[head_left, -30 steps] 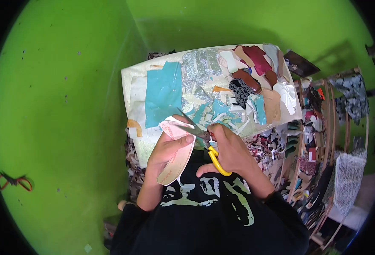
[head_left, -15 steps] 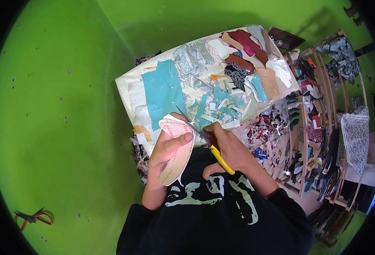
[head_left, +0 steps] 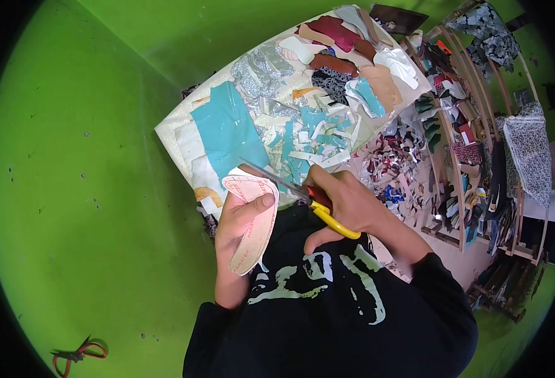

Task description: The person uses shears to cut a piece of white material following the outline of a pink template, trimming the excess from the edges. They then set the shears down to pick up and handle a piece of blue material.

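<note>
Well to the left, red-handled scissors [head_left: 79,358] show against the green wall [head_left: 63,239]. Next, a teal sheet [head_left: 227,129] lies on the worktop [head_left: 178,121]. By its near edge, the left hand [head_left: 229,223] has its fingers pinching a PARATEX-printed insole [head_left: 258,232]. Yellow-handled scissors [head_left: 320,211] angle past the insole's upper edge, contact unclear; the right hand [head_left: 351,201] has its fingers curled around their handles. Rightward come heaped scraps [head_left: 392,165] and a wooden rack [head_left: 458,208].
</note>
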